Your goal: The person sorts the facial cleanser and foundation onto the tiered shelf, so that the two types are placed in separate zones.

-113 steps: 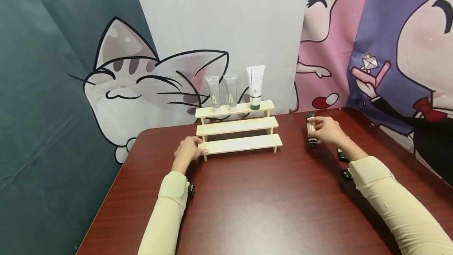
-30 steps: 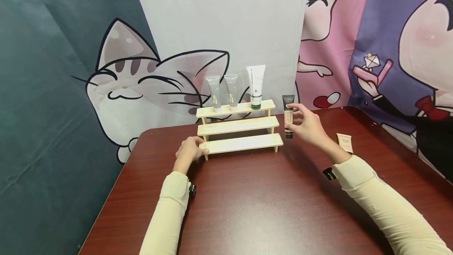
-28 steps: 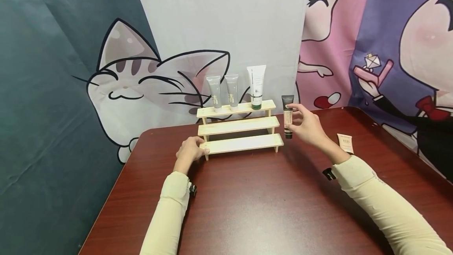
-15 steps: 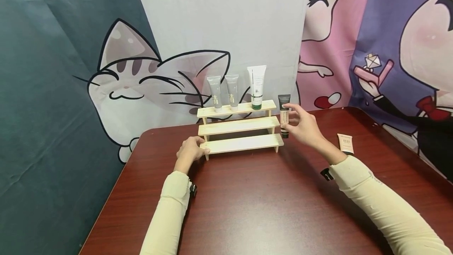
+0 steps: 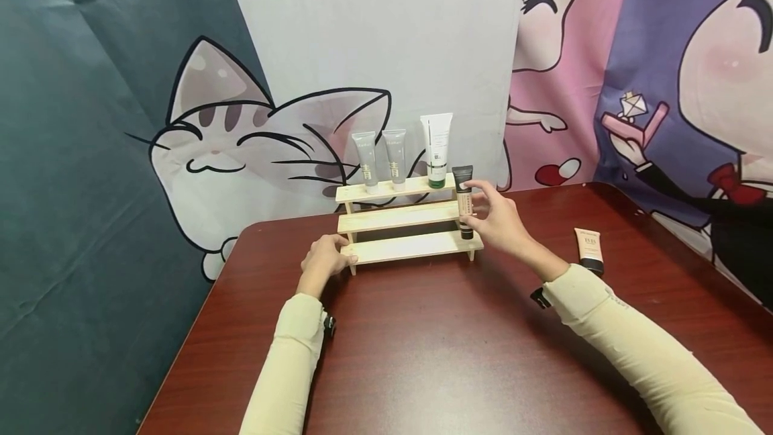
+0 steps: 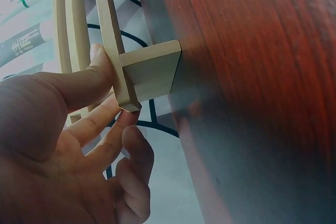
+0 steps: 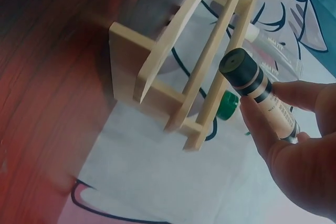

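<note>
Here, right hand (image 5: 501,223) pinches black-and-beige tube (image 5: 464,203) between thumb and fingers, cap down, underside showing, at right end of wooden stand (image 5: 398,218). Left hand (image 5: 325,257) grips left end of lowest plank (image 5: 404,248). Left of right grip, farther back: white tube (image 5: 437,146), two grey tubes (image 5: 395,155) upright on top plank (image 5: 414,185). Right of it: beige tube (image 5: 589,247) lying on table (image 5: 423,341).

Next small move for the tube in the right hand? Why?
I'd probably ease the tube down onto the bottom tier of the rack: the right hand pinches it, its cap overlapping that tier in the head view, and the right wrist view shows the cap's end exposed, so likely unseated. The left hand grips the rack's other end.
</note>
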Action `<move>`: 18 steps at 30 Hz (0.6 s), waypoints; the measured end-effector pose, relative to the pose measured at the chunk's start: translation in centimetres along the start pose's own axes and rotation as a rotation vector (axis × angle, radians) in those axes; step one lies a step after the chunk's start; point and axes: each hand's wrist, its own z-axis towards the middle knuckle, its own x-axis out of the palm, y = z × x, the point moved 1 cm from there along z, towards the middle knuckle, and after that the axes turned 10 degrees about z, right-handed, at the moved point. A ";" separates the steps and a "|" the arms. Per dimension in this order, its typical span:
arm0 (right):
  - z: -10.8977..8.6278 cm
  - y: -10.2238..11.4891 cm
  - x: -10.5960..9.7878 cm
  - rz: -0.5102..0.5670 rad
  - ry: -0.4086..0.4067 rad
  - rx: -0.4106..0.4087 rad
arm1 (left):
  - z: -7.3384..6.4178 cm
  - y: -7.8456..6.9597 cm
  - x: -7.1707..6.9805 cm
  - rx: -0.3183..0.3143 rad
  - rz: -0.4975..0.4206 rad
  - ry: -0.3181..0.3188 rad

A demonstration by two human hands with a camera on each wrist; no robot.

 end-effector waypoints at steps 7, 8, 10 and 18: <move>0.3 0.1 1.1 0.050 0.004 -0.005 | -0.1 0.1 -0.1 0.011 -0.001 0.000; 0.4 0.2 1.3 0.059 0.002 -0.008 | 0.0 0.0 -0.1 0.010 -0.001 -0.002; 0.5 0.2 1.5 0.071 -0.002 -0.009 | 0.0 0.0 -0.1 0.009 0.000 -0.004; 0.6 0.2 2.3 0.062 -0.014 0.014 | -0.1 0.1 0.1 0.006 -0.004 -0.002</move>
